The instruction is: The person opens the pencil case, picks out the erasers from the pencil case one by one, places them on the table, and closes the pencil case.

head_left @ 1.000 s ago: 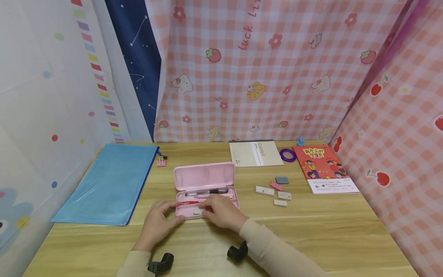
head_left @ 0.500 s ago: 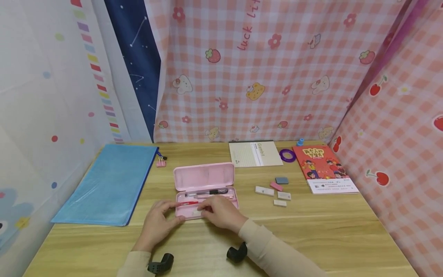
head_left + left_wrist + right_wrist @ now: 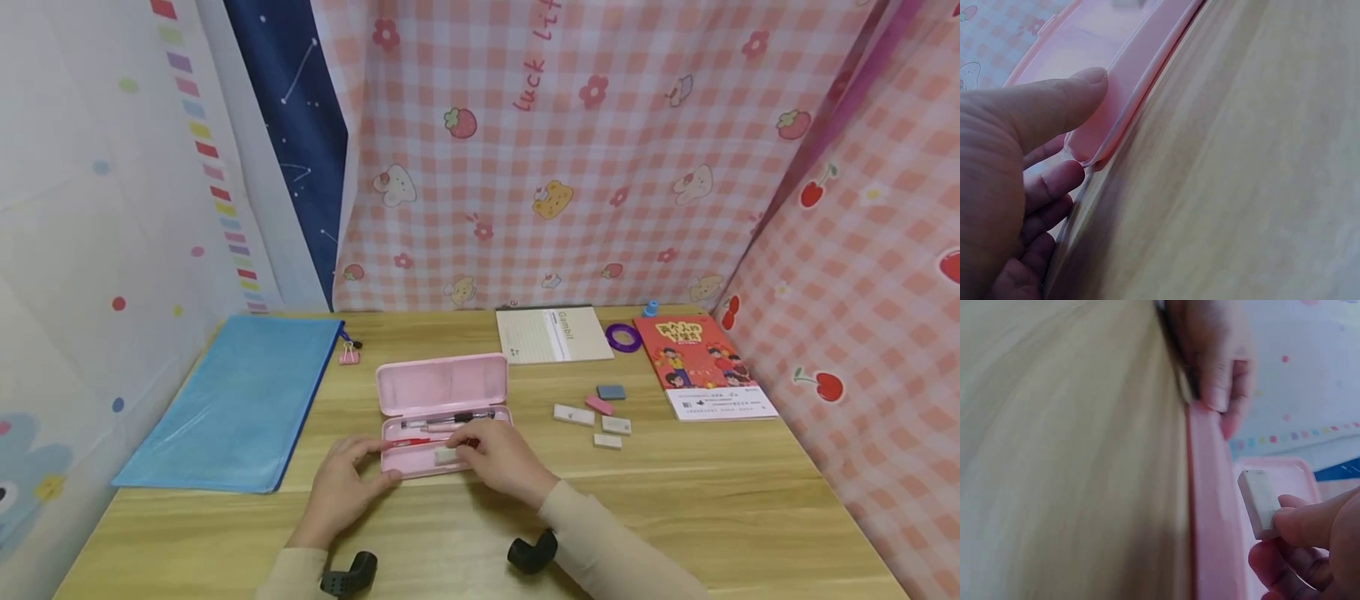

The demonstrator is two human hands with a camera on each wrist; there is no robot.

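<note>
An open pink pencil case lies on the table, its lid tipped back. Inside are a black pen and a red pen. My left hand holds the case's left end; in the left wrist view the thumb lies over the rim and fingers curl at the corner. My right hand pinches a white eraser between thumb and fingers, above the front part of the case. Part of the case's right side is hidden behind that hand.
Right of the case lie several loose erasers. Behind them are a notebook, a purple tape roll and a red book. A blue folder and a pink binder clip are at left.
My right hand has moved a little to the right over the case, carrying the white eraser with it. The left hand has stayed at the case's left end.
</note>
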